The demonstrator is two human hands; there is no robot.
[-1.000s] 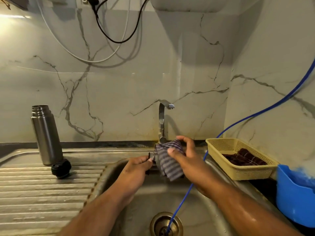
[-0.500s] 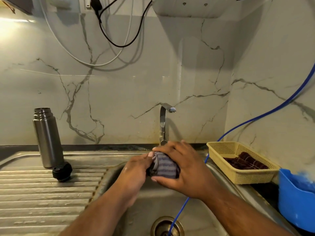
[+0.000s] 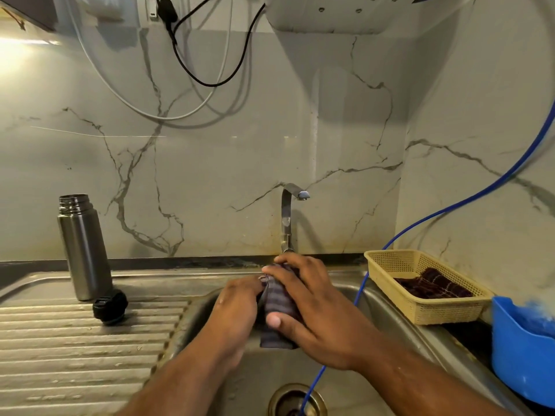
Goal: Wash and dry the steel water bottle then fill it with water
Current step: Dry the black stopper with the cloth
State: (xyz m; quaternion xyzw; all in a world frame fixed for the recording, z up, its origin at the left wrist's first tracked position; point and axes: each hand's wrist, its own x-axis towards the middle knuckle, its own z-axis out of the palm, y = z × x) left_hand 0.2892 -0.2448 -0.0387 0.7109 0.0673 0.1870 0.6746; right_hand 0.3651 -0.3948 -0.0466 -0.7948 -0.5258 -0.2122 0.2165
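While my right hand point(image 3: 318, 321) wraps the striped cloth point(image 3: 277, 303) | left hand point(image 3: 237, 307) grips its edge | steel bottle point(image 3: 84, 247) upright at drainboard's point(image 3: 75, 355) back edge

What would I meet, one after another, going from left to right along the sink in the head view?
Steel bottle → black cap → left hand → striped cloth → right hand → yellow basket → blue tub. The tap stands behind the hands, so I leave it out.
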